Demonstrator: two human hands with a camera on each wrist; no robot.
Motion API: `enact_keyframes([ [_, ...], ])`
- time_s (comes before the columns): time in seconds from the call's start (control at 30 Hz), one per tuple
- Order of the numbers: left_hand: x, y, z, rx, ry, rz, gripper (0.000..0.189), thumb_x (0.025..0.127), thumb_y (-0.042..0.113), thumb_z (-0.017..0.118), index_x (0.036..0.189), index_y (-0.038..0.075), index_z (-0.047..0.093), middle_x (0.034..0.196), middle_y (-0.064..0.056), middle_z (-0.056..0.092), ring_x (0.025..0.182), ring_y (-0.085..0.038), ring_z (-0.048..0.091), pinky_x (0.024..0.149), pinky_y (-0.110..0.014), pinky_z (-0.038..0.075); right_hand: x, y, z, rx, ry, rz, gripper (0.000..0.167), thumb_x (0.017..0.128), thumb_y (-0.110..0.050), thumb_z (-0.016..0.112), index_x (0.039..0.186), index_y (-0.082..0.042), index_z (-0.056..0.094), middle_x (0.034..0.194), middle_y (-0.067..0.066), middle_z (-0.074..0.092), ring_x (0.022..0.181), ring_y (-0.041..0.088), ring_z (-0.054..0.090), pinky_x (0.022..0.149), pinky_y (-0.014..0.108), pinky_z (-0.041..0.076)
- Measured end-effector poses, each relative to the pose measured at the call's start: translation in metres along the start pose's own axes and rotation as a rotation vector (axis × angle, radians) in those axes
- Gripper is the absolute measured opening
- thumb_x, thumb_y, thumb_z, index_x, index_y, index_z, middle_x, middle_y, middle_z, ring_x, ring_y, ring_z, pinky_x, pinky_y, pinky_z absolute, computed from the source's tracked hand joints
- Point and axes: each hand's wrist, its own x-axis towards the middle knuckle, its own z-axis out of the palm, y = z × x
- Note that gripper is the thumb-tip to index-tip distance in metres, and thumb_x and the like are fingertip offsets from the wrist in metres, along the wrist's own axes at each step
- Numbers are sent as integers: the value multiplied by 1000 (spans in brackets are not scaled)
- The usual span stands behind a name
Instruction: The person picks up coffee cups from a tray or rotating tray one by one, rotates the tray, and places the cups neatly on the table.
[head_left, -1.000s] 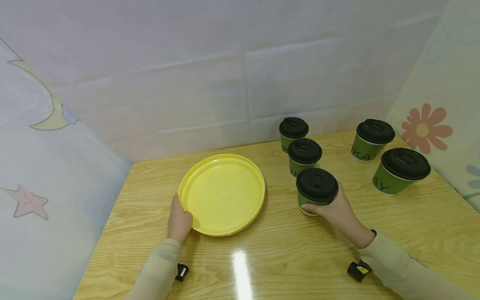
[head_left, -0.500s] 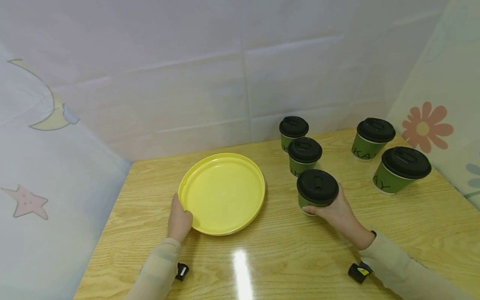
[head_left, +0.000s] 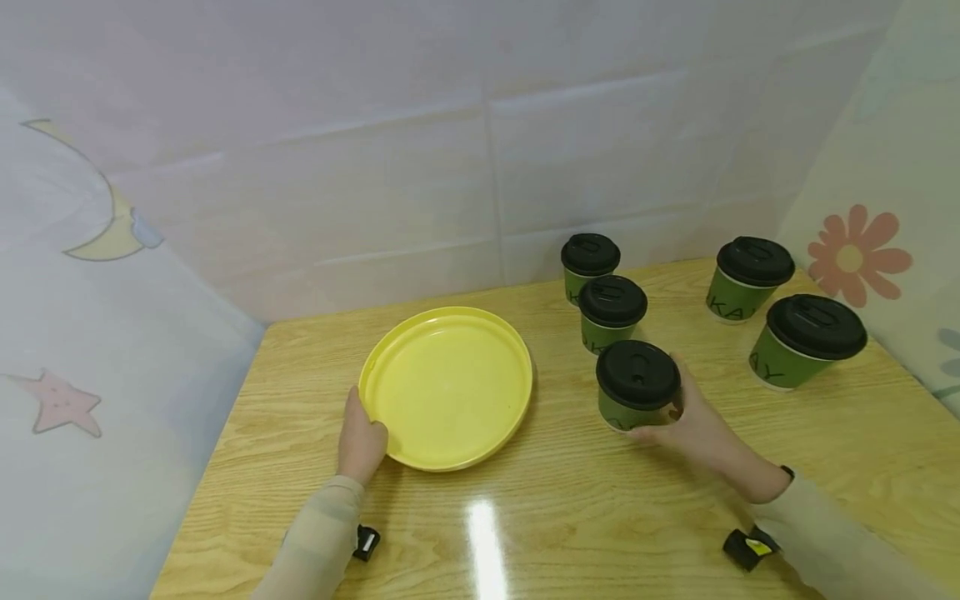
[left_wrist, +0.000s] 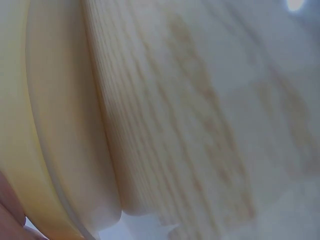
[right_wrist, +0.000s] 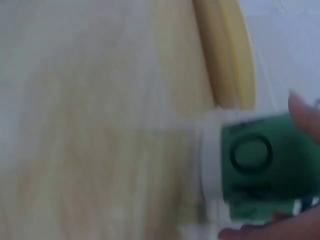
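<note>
My left hand (head_left: 362,442) grips the left rim of a round yellow tray (head_left: 450,392), thumb over the edge. In the left wrist view the tray's side wall (left_wrist: 65,115) rises close beside the wood. A lidded paper coffee cup (head_left: 637,383), green with a black lid, stands upright right of the tray. Around its right side my right hand (head_left: 701,429) is spread, with a gap showing between palm and cup. The right wrist view is blurred; there a finger (right_wrist: 306,117) and the green cup wall (right_wrist: 270,160) show.
Two similar cups stand in line behind it, a middle cup (head_left: 611,312) and a far cup (head_left: 590,267). To the right are another cup (head_left: 738,287) and a larger-looking cup (head_left: 791,354). A pale curtain (head_left: 375,208) rises along the back of the wooden table (head_left: 570,517).
My right hand has loosened from the coffee cup and drawn slightly right, its fingers spreading. The cup has stayed nearly in place. My left hand and the tray have not visibly moved.
</note>
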Motion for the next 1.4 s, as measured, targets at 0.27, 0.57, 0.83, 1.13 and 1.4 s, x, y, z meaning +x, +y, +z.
enact_keyframes([
  [0.27,-2,2,0,0,5,-10,76,85,-13,29,151,-6,-9,158,-27,-4,145,-42,3,117,-53,9,21,7,-47,38,-304,-135,112,81,2,75,152,2,-11,157,29,4,140,6,27,105,23,38],
  [0.57,0,2,0,10,3,-9,76,86,-12,29,151,-6,-9,158,-28,-3,144,-43,4,116,-53,10,45,27,-58,75,-503,-269,92,83,8,70,155,-6,15,143,-26,36,127,-8,39,98,16,40],
  [0.83,-2,3,0,1,5,-3,75,86,-13,29,151,-6,-8,158,-29,-2,144,-43,6,116,-53,11,51,27,-60,99,-543,-268,92,81,8,71,152,-26,25,140,-26,41,124,-7,43,96,16,41],
  [1.13,-2,4,0,1,9,4,75,86,-14,29,151,-7,-7,157,-29,0,144,-44,8,116,-54,12,51,21,-56,37,-493,-185,98,77,2,79,152,2,16,140,-15,33,121,-15,35,95,12,35],
  [1.4,-2,1,0,1,18,16,74,86,-14,29,151,-8,-6,158,-29,1,144,-43,9,116,-53,13,52,19,-53,20,-469,-175,100,73,2,81,148,11,15,141,-8,34,120,-15,35,96,9,31],
])
